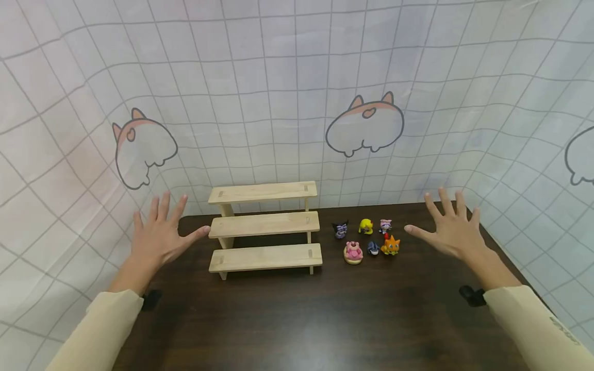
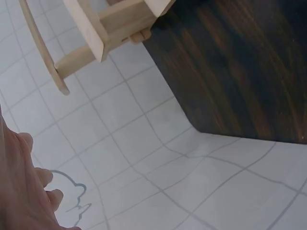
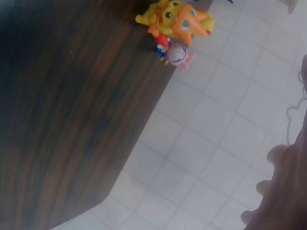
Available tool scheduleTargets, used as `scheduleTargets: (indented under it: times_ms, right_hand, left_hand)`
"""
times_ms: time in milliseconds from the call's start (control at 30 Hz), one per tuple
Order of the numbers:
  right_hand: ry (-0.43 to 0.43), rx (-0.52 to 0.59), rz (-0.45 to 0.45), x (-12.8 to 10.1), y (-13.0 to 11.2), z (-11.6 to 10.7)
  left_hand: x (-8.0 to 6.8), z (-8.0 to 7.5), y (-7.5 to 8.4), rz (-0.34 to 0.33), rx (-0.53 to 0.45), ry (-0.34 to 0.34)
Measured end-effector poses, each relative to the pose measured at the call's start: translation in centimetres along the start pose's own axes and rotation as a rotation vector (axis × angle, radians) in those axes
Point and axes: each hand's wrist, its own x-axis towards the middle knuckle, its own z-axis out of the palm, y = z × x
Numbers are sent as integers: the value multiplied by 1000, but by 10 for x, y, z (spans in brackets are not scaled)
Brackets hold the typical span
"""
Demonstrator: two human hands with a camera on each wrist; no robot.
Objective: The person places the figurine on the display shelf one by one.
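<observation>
Six small colourful figurines (image 1: 366,237), clustered

Left hand (image 1: 158,234) at frame left, right hand (image 1: 452,229) at frame right: both raised, palms forward, fingers spread, holding nothing.

Your left hand (image 2: 21,191) is cut by the left and bottom edges of the left wrist view; only a few fingers show. Your right hand (image 3: 283,191) is cropped likewise at the right edge of its wrist view. The wooden stepped shelf (image 2: 105,28) runs off the top of the left wrist view. The small figures (image 1: 366,238) on the desk (image 1: 297,319) are too small to identify; in the right wrist view they are blurred and overlap.
</observation>
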Motion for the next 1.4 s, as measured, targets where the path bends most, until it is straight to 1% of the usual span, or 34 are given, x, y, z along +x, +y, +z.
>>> scheduleTargets:
  times_ms: [133, 233, 433, 600, 733, 867, 967, 1100, 1233, 1400]
  right_hand:
    - [13, -13, -13, -5, -4, 3]
    - [26, -15, -20, -9, -6, 6]
    - [27, 11, -40, -15, -11, 10]
    - [25, 22, -48, -19, -18, 15]
    - [30, 27, -49, -23, -22, 21]
    - [38, 55, -47, -26, -27, 28]
    - [45, 86, -47, -28, -29, 34]
    - [51, 137, -45, -29, -32, 42]
    - [39, 192, -31, -29, -33, 50]
    - [24, 315, -10, -27, -33, 59]
  left_hand:
    - [-7, 6, 1, 5, 10, -1]
    - [-12, 11, 3, 1, 1, -18]
    - [-21, 21, 8, 6, 6, -32]
    - [-26, 35, 11, 4, 2, -32]
    - [-28, 47, 13, -7, -34, -22]
    - [-30, 56, 17, -31, -102, -25]
    - [-31, 63, 19, -52, -178, -22]
    - [-32, 74, 21, -74, -269, 5]
    - [-32, 85, 23, -89, -363, 45]
    - [-34, 94, 27, -126, -516, 76]
